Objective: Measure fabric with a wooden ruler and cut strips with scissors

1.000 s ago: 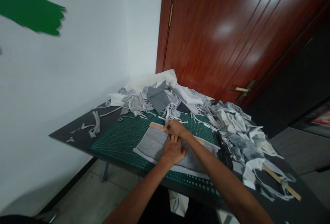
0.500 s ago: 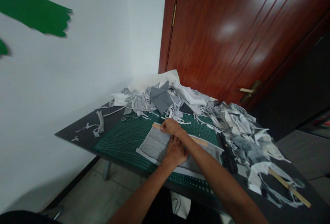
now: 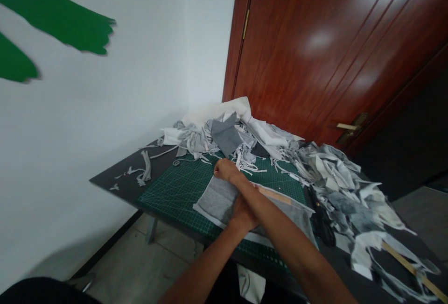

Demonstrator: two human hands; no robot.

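A grey cloth piece with pale edges (image 3: 214, 199) lies on the green cutting mat (image 3: 171, 185). Along its far edge runs a wooden ruler (image 3: 276, 196), partly covered by my arm. My left hand (image 3: 245, 213) rests flat on the cloth; my right forearm crosses above it and hides most of its fingers. At the cloth's far left corner, my right hand (image 3: 226, 170) is closed, its fingers curled together. Whatever it may hold is hidden.
Heaped grey and white fabric scraps (image 3: 224, 133) cover the table's back, with more scraps (image 3: 336, 168) at the right. Black-handled scissors (image 3: 322, 224) lie right of the cloth. A second wooden strip (image 3: 406, 262) lies near the right edge. A wooden door (image 3: 297, 61) stands behind.
My right hand has moved slightly left and away along the cloth's far edge, now covering the ruler's left end. The view has shifted a little, so the table sits further right.
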